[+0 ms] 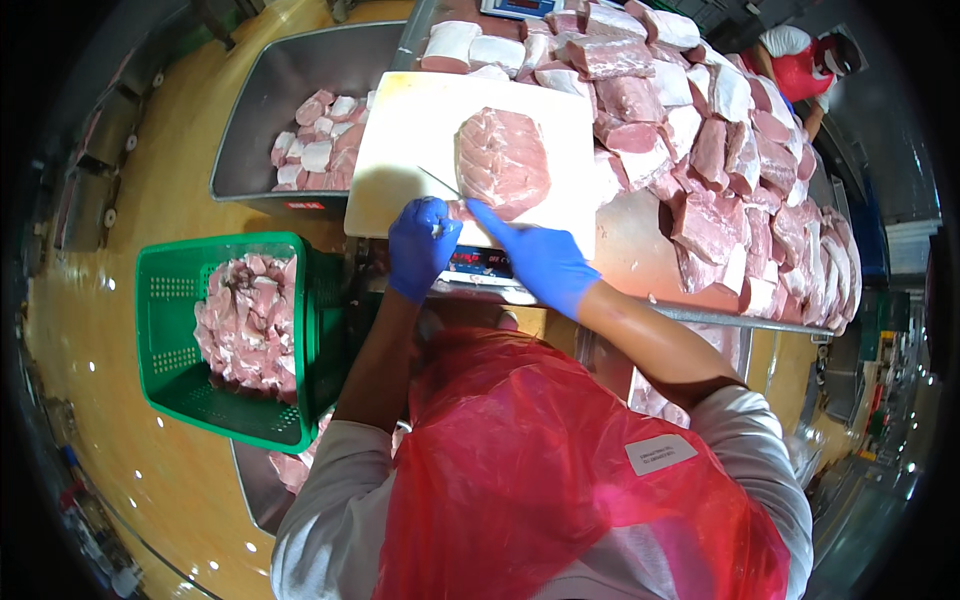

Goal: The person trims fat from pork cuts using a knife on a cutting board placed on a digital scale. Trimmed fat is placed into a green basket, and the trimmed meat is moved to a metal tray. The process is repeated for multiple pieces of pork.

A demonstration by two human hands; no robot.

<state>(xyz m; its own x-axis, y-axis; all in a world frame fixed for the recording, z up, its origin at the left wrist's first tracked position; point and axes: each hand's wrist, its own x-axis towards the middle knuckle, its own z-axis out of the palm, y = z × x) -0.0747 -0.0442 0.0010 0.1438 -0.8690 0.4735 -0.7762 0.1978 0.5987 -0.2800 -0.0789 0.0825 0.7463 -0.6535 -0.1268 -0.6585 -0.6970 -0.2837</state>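
Observation:
A trimmed slab of pink pork loin (503,163) lies on a white cutting board (400,125). At its near end, a thin knife blade (438,181) points up and left, in line with my right index finger. My right hand (540,258), in a blue glove, is closed on the knife, whose handle the fingers hide. My left hand (422,248), also gloved in blue, is closed at the board's near edge. A small pink piece of meat (459,210) shows at its fingers, beside the loin's near end.
Pork pieces (640,140) are heaped on the steel table (640,235) at right. Left stand a grey metal bin (235,150) and a green crate (165,345), both holding meat. A scale display (480,262) sits below the board. Another person (795,65) works at far right.

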